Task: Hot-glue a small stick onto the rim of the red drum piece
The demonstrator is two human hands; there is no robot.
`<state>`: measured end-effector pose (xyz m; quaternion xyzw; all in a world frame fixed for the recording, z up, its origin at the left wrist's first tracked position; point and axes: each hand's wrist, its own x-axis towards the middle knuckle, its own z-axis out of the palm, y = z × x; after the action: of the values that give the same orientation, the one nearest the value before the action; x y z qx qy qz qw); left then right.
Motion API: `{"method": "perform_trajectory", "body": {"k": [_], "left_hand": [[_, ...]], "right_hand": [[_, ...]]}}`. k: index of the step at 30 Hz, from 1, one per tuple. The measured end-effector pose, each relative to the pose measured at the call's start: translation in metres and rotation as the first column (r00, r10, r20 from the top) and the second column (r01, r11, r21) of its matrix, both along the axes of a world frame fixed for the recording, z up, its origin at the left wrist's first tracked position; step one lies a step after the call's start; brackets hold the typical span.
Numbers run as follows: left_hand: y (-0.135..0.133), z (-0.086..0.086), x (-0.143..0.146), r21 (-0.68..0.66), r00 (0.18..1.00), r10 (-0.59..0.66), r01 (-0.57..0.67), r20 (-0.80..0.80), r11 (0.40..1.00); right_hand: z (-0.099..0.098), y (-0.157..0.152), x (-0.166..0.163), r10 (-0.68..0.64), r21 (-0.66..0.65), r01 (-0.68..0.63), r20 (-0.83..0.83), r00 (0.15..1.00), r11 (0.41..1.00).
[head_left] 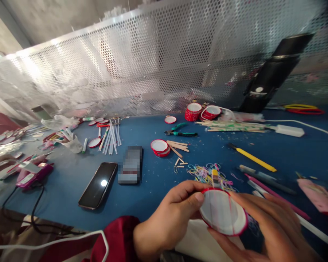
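A: What are the hands doing?

B: Both pinch a round disc [223,212] low in the middle of the view, above the near edge of the blue table [153,174]. The left hand [171,214] presses its thumb onto the disc's left rim, fingers curled behind. The right hand [268,225] cups the other side, fingers closed along the rim and underneath, so the flat face tilts up toward the camera.

A: Why hold it that way?

B: My guess: gripping opposite edges keeps the face steady and bare.

A: What is it made of?

B: It looks like a white face with a red rim; thin reddish lines cross it. Whether those are bands or marks, I cannot tell.

A: And around it?

B: Just beyond lie thin, coloured rubber bands [207,174] in a loose heap. Further back sit similar discs [160,147], flat wooden sticks [177,146], pliers [180,131] with green handles, and a glossy black phone [98,185] to the left. A perforated metal screen [153,65] backs the table.
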<state>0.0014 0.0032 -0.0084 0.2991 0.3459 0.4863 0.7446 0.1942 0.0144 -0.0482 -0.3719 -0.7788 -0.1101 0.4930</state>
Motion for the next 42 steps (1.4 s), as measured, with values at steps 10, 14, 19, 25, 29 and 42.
{"method": "perform_trajectory", "body": {"k": [10, 14, 19, 25, 29, 42], "left_hand": [[0.0022, 0.0013, 0.0015, -0.046, 1.0, 0.03, -0.03, 0.006, 0.998], [0.0019, 0.0014, 0.0015, -0.048, 0.999, 0.034, -0.034, 0.002, 0.998], [0.0023, 0.001, 0.001, -0.035, 0.999, 0.034, -0.034, 0.005, 0.999], [0.0038, 0.0027, 0.0001, -0.045, 0.999, 0.041, -0.041, 0.013, 0.998], [0.004, 0.0027, 0.0006, -0.051, 0.999, 0.04, -0.04, -0.003, 0.998], [0.0052, 0.0022, 0.0001, -0.014, 0.998, 0.03, -0.031, -0.059, 0.999]], "right_hand": [[-0.0012, -0.0012, 0.0, -0.007, -0.028, 0.008, 0.022, 1.0, 1.0], [-0.0008, -0.001, -0.0011, 0.0, -0.057, 0.0, 0.001, 1.0, 0.998], [-0.001, -0.0001, -0.0005, -0.007, -0.036, 0.008, 0.028, 1.0, 0.999], [0.0001, 0.0014, -0.0008, -0.002, -0.025, 0.003, 0.044, 0.999, 1.0], [0.0, 0.0011, -0.0009, -0.01, -0.034, 0.011, 0.032, 0.999, 0.999], [0.003, -0.0029, -0.0027, -0.022, -0.021, 0.023, 0.027, 0.999, 1.0]]}}
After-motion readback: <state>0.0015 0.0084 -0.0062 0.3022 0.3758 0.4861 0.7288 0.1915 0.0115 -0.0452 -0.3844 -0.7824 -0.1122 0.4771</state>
